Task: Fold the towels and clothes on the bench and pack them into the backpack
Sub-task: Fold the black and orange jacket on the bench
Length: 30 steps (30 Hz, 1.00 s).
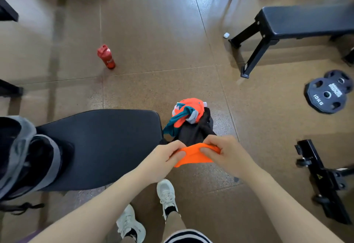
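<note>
Both hands hold one orange cloth (pixel 193 155) just off the bench's (pixel 99 147) right end: the left hand (pixel 164 156) pinches its edge at nine o'clock, the right hand (pixel 226 153) grips it at three o'clock. Behind it at twelve o'clock a heap of orange, teal and black clothes (pixel 188 122) hangs by the bench end. The grey backpack (pixel 24 156) lies open on the bench at nine o'clock. A red bottle (pixel 106 57) stands on the floor at eleven o'clock

A single wide-angle view looks steeply down from the person's head. The padded bench (pixel 99 147) fills the lower left, close beneath; the floor (pixel 153 32) stretches off toward the upper frame.
</note>
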Motion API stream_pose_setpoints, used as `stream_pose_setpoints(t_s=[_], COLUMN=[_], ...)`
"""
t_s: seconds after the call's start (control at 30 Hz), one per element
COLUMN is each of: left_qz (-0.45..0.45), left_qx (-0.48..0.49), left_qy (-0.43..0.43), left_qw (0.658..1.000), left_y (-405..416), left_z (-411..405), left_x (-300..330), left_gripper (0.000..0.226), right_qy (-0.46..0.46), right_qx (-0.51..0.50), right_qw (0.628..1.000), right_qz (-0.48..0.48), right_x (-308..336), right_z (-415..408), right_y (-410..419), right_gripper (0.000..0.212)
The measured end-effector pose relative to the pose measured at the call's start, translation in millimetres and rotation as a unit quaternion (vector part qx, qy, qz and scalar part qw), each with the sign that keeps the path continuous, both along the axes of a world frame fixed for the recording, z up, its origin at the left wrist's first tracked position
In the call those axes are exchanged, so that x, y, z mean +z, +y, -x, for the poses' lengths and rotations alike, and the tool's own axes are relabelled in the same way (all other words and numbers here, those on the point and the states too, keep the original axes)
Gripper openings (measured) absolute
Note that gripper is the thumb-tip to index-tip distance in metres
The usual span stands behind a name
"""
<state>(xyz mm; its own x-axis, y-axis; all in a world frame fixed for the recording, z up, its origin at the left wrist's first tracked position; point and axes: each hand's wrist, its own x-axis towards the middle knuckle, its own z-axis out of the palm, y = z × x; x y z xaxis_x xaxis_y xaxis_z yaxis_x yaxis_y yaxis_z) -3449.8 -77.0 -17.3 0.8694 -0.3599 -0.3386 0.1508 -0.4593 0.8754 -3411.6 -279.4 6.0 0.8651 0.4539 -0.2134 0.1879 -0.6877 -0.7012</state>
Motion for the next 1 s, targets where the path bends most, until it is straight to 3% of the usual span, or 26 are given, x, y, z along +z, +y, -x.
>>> stream_pose_setpoints(t_s=[0.13,0.27,0.4,0.47,0.53,0.6,0.67,0.77,0.87,1.0], left_qz=[-0.009,0.036,0.166,0.241,0.277,0.193,0.033,-0.081,-0.093,-0.085], left_qx=[-0.015,0.089,0.247,0.271,0.279,0.239,0.132,-0.008,0.028,0.117], left_qy=[-0.034,-0.024,0.074,0.133,0.139,0.068,-0.010,0.046,0.083,0.049], left_qw=[0.999,0.995,0.952,0.922,0.909,0.949,0.991,0.996,0.992,0.988], left_y=[15.7,36.6,54.6,63.9,76.8,93.4,110.9,131.5,147.8,155.6], left_z=[22.0,40.8,48.4,51.0,52.1,50.7,48.2,53.2,64.8,74.0], left_x=[13.6,33.7,67.9,85.7,99.9,106.1,105.1,89.2,70.4,76.5], left_gripper=[0.012,0.015,0.017,0.019,0.020,0.018,0.010,0.013,0.023,0.023], right_qy=[0.068,0.114,0.181,0.181,0.150,0.132,0.118,0.097,0.109,0.121], right_qx=[0.021,-0.048,-0.087,-0.114,-0.161,-0.210,-0.259,-0.282,-0.320,-0.369], right_qw=[0.997,0.989,0.976,0.971,0.965,0.946,0.920,0.911,0.894,0.870], right_qz=[0.008,-0.082,-0.089,-0.105,-0.145,-0.211,-0.269,-0.284,-0.294,-0.305], right_x=[32.4,43.9,31.8,34.2,45.8,65.2,80.7,89.8,86.8,78.6], right_z=[29.6,44.5,55.2,61.4,64.0,64.3,60.8,54.7,53.5,53.1], right_y=[20.0,43.5,53.9,62.9,74.2,87.2,97.3,108.8,114.9,110.9], right_gripper=[0.016,0.015,0.009,0.016,0.025,0.019,0.017,0.018,0.017,0.016])
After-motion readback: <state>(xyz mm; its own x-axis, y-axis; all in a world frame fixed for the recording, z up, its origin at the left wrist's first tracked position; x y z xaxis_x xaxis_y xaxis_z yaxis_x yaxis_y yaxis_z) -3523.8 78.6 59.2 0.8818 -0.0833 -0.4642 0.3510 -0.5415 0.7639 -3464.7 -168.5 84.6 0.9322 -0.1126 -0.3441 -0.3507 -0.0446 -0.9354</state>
